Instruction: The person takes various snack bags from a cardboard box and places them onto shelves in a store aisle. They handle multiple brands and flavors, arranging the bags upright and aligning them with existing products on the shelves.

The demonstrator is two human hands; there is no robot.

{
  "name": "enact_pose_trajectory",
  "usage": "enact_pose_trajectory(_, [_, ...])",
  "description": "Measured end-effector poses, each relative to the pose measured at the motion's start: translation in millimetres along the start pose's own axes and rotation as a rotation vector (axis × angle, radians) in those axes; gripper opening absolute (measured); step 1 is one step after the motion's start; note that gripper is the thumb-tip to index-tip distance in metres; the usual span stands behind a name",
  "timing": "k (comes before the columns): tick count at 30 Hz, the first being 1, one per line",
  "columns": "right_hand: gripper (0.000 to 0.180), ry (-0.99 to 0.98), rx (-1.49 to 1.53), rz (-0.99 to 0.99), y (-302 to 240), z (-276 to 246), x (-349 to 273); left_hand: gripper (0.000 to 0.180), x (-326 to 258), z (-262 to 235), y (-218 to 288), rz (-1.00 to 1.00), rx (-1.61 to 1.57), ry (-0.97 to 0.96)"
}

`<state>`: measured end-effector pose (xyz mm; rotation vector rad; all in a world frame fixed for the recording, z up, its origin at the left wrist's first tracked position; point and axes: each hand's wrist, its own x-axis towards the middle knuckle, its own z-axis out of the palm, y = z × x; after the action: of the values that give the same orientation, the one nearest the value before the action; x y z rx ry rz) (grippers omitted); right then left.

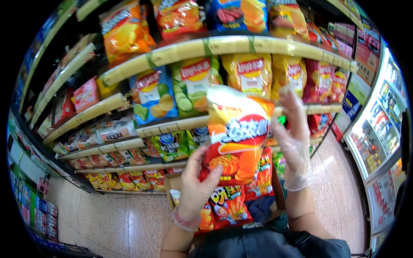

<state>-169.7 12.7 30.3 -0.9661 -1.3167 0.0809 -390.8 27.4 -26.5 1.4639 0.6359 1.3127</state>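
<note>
- The floor [124, 215] is pale speckled tile, its joints showing on both sides of the person.
- A shelf unit stands ahead, its tiers fronted by a cream upper strip [234, 44] and a similar lower strip [174, 125].
- Above the upper strip, an orange bag [124, 34] stands near the left end.
- On the tier below, a light-blue bag [154, 96] stands left of a green bag [193, 86]; pink bags [318, 81] fill the right end.
- A lit display case [374, 146] stands along the right side of the room.
- The orange-and-red snack bag [238, 139] is held upright before the lower strip.
- The left hand [195, 178] grips its lower left corner.
- The right hand [295, 139], in a clear glove, is spread wide beside its right edge; contact is unclear.
- Below, an open carton [279, 189] holds red bags [230, 206].
</note>
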Motion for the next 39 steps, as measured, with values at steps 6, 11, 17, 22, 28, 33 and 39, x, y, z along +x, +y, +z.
enact_pose_trajectory(6, [0.046, -0.170, 0.155, 0.526, 10.6, -35.7, -13.7, 0.056, -26.7, 15.2, -23.1, 0.025, 0.441, -0.289])
enact_pose_trajectory(11, [0.019, -0.188, 0.277, 0.763, 34.2, -38.8, -40.3, 0.058, -31.0, 29.3, -25.4, 0.011, 0.531, -0.375])
enact_pose_trajectory(17, [0.025, 0.111, 0.434, 0.706, 70.6, -46.3, -62.9, 0.062, -36.9, 34.7, -41.4, 0.055, 0.580, -0.396])
enact_pose_trajectory(22, [0.026, 0.258, 0.649, 0.523, 86.9, -53.5, -68.7, 0.056, -39.5, 50.9, -43.7, 0.369, 0.598, -0.432])
enact_pose_trajectory(28, [0.032, 0.444, 1.126, 0.399, 176.2, -74.4, -83.7, 0.040, -36.1, 63.1, -46.4, 0.459, 0.336, -0.835])
enact_pose_trajectory(33, [0.032, 0.386, 1.162, 0.484, 161.1, -85.1, -125.6, 0.045, -50.7, 65.6, -83.1, -0.582, 0.141, -0.746])
enact_pose_trajectory(39, [0.032, 0.314, 1.108, 0.594, 120.9, -91.7, -160.5, 0.046, -55.1, 80.6, -109.4, -0.841, -0.381, -0.899])
